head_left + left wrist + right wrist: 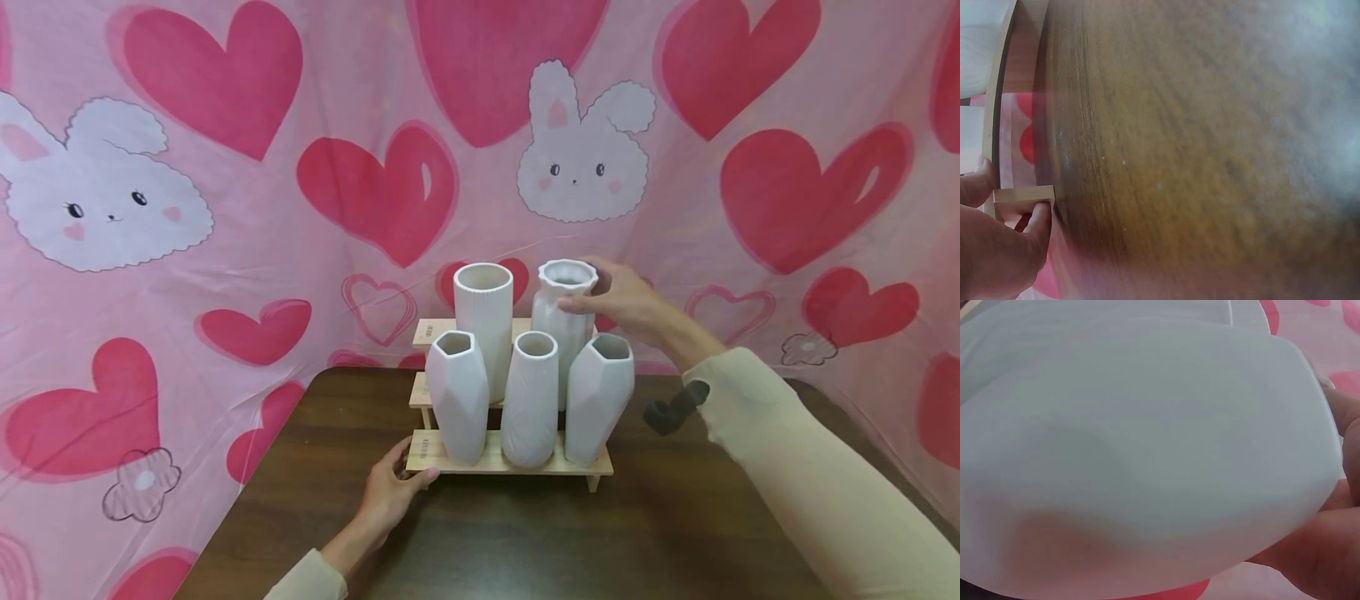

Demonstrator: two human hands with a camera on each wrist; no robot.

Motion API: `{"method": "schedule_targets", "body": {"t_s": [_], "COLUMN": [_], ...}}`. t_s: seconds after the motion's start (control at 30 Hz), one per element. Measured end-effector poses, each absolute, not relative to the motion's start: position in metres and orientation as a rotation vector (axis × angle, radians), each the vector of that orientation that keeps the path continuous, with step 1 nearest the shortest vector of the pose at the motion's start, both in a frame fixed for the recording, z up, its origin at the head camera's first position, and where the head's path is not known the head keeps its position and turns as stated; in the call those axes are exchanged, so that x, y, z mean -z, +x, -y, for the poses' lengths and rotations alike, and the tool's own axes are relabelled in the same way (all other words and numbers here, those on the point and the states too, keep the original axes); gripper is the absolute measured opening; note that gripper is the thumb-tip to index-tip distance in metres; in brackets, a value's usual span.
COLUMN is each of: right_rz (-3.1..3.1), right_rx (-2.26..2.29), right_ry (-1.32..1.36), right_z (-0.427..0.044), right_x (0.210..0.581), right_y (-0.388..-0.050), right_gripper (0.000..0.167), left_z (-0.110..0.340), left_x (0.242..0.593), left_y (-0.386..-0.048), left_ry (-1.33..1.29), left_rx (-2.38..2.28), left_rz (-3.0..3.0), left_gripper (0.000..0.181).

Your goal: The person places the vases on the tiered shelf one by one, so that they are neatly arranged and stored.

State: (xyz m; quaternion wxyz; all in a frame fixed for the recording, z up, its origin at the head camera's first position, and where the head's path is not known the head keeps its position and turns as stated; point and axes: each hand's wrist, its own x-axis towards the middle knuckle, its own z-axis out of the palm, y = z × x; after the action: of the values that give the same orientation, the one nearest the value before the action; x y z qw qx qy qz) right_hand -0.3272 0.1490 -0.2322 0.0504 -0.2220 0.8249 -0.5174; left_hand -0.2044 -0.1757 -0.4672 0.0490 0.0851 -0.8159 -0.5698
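A tiered wooden stand (495, 462) holds several white ceramic vases. At its front left corner my left hand (393, 492) grips the bottom step; in the left wrist view the thumb lies by the board and fingers are at the short leg (1022, 195). My right hand (622, 304) holds the ruffled-rim vase (558, 325) at the back right, near its neck. Beside that vase stands a ribbed cylindrical vase (483, 308). On the front step are two faceted vases (457, 400) (600, 400) flanking a slim round vase (531, 408). A faceted vase (1160, 437) hides most of the right hand in the right wrist view.
The stand rests on a dark brown wooden table (345, 425). Behind the table hangs a pink cloth (322, 233) printed with hearts and rabbits. The vases stand close together. A dark wrist device (675, 408) sits at the right sleeve.
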Motion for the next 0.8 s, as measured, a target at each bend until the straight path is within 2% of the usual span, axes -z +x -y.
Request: {"method": "schedule_targets", "body": {"t_s": [0.37,0.7,0.8], "right_rz": [-2.472,-2.477,-2.593], "right_rx": [1.681,1.734,1.658], "right_ry": [-0.743,-0.811,-0.754], "right_z": [-0.158,-0.186,-0.196], "right_x": [0.24,0.254,0.265], "right_y": [-0.317,-0.297,-0.285], "right_gripper": [0.069,0.064,0.065], "left_z": [0.175,0.176,0.177], "left_x": [0.466,0.466,0.466], "left_y": [-0.204,-0.205,-0.205], "left_ry": [0.236,0.241,0.239], "left_rx": [1.77,1.761,1.773], "left_rz": [2.469,2.464,2.456], "left_gripper": [0.071,0.071,0.071]}}
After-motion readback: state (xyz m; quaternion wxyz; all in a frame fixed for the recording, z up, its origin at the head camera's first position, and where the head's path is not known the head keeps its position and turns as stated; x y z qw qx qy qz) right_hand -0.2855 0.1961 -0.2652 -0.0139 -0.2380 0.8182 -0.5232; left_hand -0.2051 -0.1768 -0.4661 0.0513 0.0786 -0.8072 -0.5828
